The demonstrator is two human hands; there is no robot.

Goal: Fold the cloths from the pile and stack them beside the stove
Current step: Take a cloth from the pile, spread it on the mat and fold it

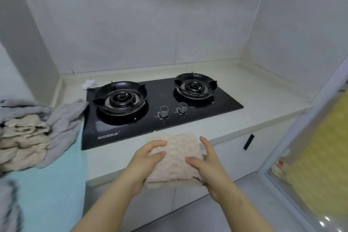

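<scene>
at the front edge of the counter (263, 100), just in front of the stove (131, 132), a folded cloth (175, 158) lies square, its near part jutting past the edge toward the person. the left hand (145, 164) holds its left side, thumb and forefinger laid on top, and the right hand (209, 164) holds its right side, thumb on top and forefinger straight along the edge. the lower fingers of both are hidden, so i can't tell how far they reach beneath.

it looks a soft, fluffy, pinkish-beige thing in several layers, light and limp. i'd guess it will sag and slide open if lifted by one corner. the safer hold seems to be what the hands have now: both sides at once, thumbs above and fingers below, so the layers stay pressed together. nothing about it is fragile or slippery, though the nap may drag a little on the counter.

off to the left sits the pile (37, 133), grey and beige cloths crumpled over a teal cloth (52, 184) that hangs over the front, touching the stove's left edge. they look just as floppy, and tangled enough that pulling one may drag its neighbours.
</scene>
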